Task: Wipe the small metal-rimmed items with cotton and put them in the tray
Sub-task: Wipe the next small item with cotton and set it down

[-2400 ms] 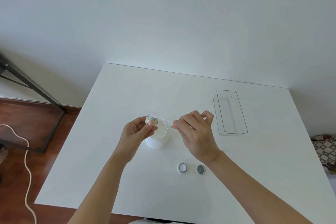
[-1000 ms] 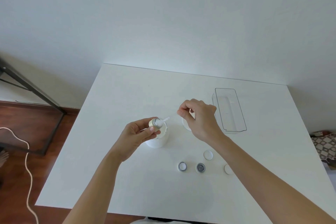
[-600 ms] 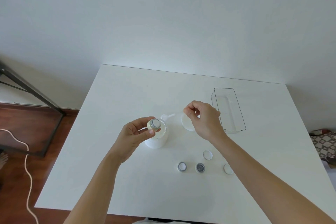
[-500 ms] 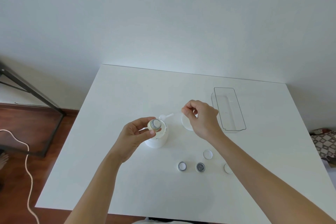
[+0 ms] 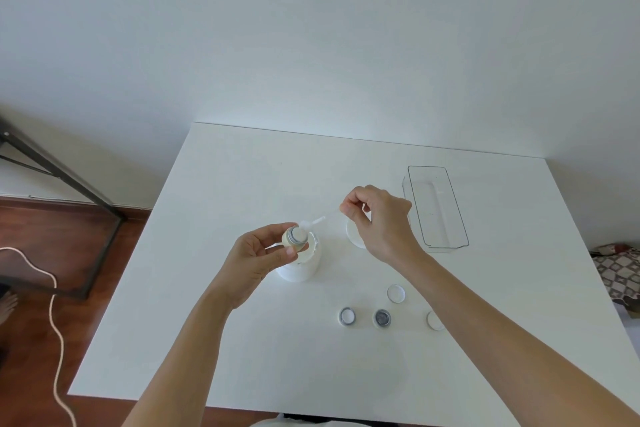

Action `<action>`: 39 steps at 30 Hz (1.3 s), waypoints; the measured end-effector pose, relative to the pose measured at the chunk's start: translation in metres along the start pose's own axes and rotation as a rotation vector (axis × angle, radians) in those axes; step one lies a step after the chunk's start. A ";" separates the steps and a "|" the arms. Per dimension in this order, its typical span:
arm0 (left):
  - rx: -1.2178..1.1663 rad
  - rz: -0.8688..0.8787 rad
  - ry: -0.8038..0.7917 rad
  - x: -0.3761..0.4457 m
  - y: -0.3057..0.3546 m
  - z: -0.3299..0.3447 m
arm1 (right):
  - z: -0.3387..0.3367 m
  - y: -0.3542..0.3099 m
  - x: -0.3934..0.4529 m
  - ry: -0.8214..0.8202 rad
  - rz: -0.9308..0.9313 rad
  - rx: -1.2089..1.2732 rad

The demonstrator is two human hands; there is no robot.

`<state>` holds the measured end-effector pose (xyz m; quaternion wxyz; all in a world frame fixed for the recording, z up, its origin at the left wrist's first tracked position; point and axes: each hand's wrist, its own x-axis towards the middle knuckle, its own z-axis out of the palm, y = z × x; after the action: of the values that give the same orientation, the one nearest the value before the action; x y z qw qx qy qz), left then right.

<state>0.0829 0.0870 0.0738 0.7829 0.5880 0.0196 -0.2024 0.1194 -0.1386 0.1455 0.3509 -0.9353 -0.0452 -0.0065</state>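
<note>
The left hand (image 5: 258,255) holds one small metal-rimmed item (image 5: 296,237) pinched between thumb and fingertips, lifted just above a white pot (image 5: 300,265) that stands on the white table (image 5: 242,184); the item's round rimmed face is turned up and toward the right hand (image 5: 379,218). That hand pinches the far end of a cotton swab (image 5: 318,220) between thumb and forefinger, the other fingers curled in, and the swab's cotton tip sits at the item's upper edge, touching it or very nearly. The item looks light, rigid and smooth, so I judge it slippery under a sideways push from the swab; the sensible hold is the one seen here, on the side wall below the rim, leaving the face free. The swab's thin stem looks flexible and would bend under hard pressure, so a light stroke suits it. Two more rimmed items, one pale (image 5: 347,316) and one dark-centred (image 5: 382,317), lie side by side near the front of the table, with two white caps (image 5: 396,293) close by, one partly hidden by the right forearm. A white lid (image 5: 353,236) lies behind the right hand. The clear tray (image 5: 460,218) stands well apart to the right, and nothing shows inside it, so the putting-away seems not yet begun
</note>
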 end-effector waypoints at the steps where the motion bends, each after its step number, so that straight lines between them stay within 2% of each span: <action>1: 0.002 -0.003 -0.001 0.000 0.000 0.000 | 0.000 0.000 0.001 -0.002 -0.005 -0.009; 8: 0.002 0.026 0.046 0.001 -0.001 -0.002 | 0.000 0.002 -0.002 -0.027 -0.002 -0.021; 18: 0.057 0.156 0.219 0.004 -0.004 0.009 | 0.011 0.002 -0.014 -0.039 0.121 0.052; 21: 0.072 0.160 0.265 0.005 -0.006 0.009 | 0.016 0.007 -0.013 -0.087 0.233 0.209; 24: 0.063 0.147 0.327 0.002 -0.009 0.003 | 0.018 0.014 -0.012 -0.056 0.332 0.438; 27: 0.054 0.133 0.371 -0.004 -0.012 -0.006 | 0.029 0.022 -0.011 -0.021 0.343 0.384; 31: 0.037 0.117 0.402 -0.013 -0.015 -0.013 | 0.049 0.024 -0.010 -0.053 0.100 0.201; 33: 0.031 0.108 0.410 -0.016 -0.016 -0.015 | 0.054 0.026 -0.008 -0.144 -0.094 0.045; 36: 0.018 0.099 0.413 -0.018 -0.018 -0.018 | 0.052 0.035 -0.006 -0.308 -0.420 -0.323; 39: 0.013 0.102 0.409 -0.019 -0.019 -0.019 | 0.038 0.037 -0.008 -0.363 -0.621 -0.469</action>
<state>0.0630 0.1056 0.0560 0.7681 0.6220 0.1471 -0.0393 0.1143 -0.1417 0.0923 0.0966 -0.9177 -0.3830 0.0427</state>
